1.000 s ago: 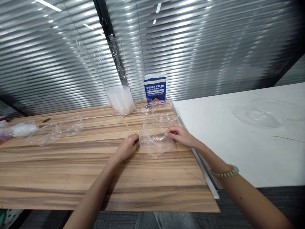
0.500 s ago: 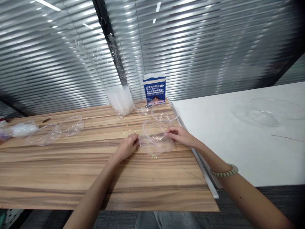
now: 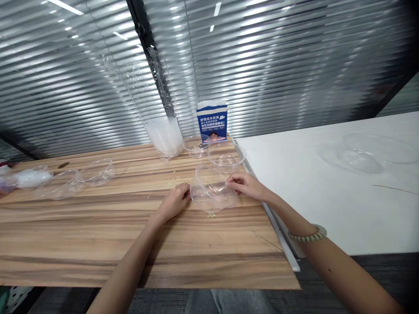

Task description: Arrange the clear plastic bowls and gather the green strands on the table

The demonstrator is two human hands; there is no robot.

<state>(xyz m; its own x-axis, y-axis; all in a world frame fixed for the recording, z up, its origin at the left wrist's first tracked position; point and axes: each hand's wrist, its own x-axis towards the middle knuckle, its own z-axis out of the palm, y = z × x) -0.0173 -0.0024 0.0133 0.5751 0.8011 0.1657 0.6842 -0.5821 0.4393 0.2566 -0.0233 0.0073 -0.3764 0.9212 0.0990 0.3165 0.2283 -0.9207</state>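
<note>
Our right hand [image 3: 246,185] pinches a clear, round plastic bowl [image 3: 209,202], likely light and flexible, best rim-held; left of it, our left hand [image 3: 175,203] curls, hold unclear.

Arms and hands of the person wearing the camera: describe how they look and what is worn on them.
The left hand and right hand are ungloved, with no rings visible. No sleeve shows on the left arm or right arm. The right one wears a bracelet of pale, greenish-grey beads.
</note>
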